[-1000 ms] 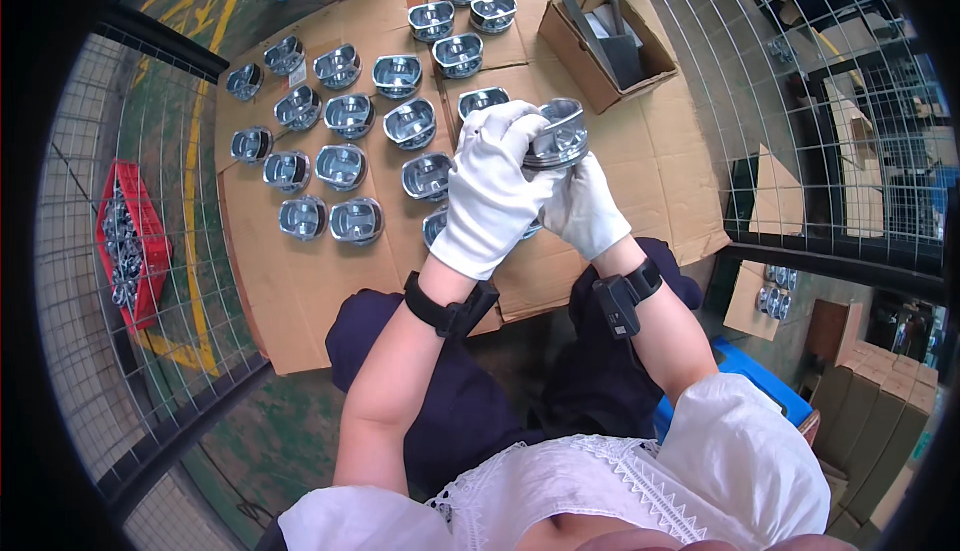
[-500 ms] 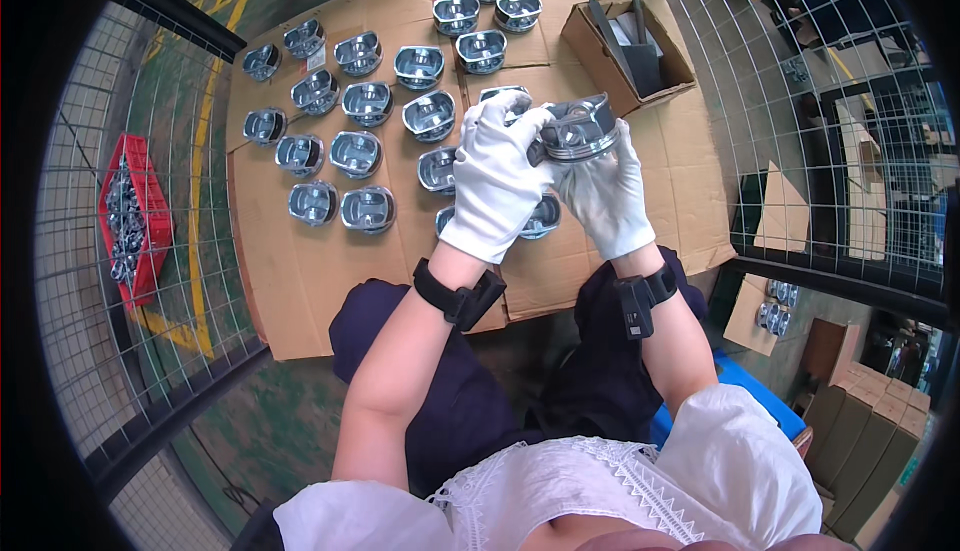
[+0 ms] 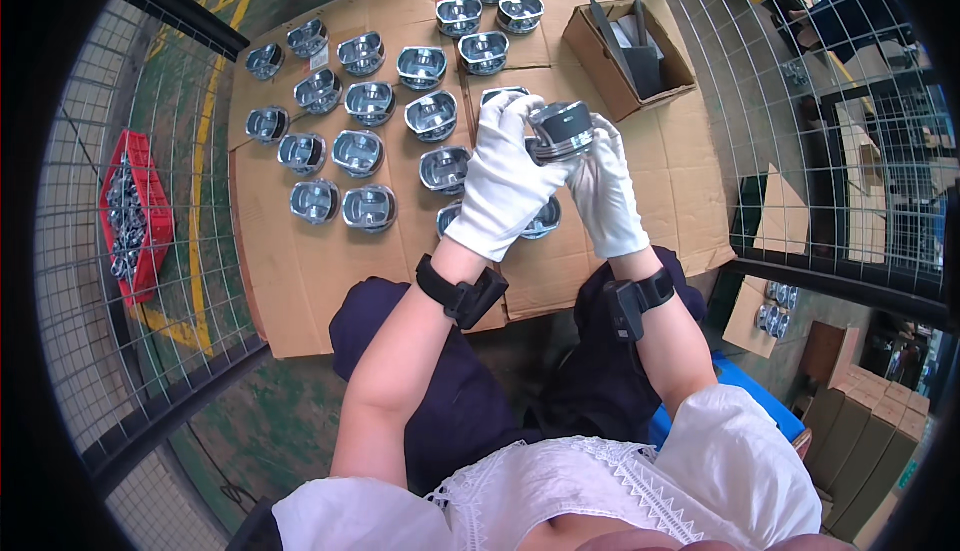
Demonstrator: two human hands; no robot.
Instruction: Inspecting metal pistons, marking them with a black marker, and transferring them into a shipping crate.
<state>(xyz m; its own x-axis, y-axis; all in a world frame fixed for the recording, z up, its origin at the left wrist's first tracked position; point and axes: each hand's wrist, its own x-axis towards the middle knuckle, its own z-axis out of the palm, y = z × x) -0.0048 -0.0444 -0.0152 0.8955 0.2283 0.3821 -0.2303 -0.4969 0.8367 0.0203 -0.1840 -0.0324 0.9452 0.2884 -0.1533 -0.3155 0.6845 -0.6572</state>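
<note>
Closest in, the person's forearms, each with a black wrist strap [image 3: 462, 296], come up on the near side of the open carton [image 3: 594, 66]. Both gloved hands meet at one metal piston [image 3: 562, 129], raised off the cardboard sheet [image 3: 655, 186], nearer to the person than the carton and a little to its left. The left hand [image 3: 505, 181] has its fingers bent in against the piston's left side; the right hand [image 3: 608, 191] grips its right side, fingertips at the edge, though how palm and thumb meet the underside cannot be told. The piston lies between the two sets of fingers, tilted, its dark-coated side in view and its ringed end toward the person; neither hand is spread wide. This piece seems to be in mid-handling, not yet set down. On the carton's near side, two more pistons [image 3: 541, 218] sit partly covered by the gloves. Left of the carton, the resting pistons [image 3: 370, 208] stand apart in loose rows; whether these are done with or waiting cannot be judged from their look. Four farther pistons [image 3: 484, 52] group to the carton's left, and dark panels [image 3: 640, 66] rise from inside it. Well left of the carton, a red crate [image 3: 157, 231] holds small metal parts.
</note>
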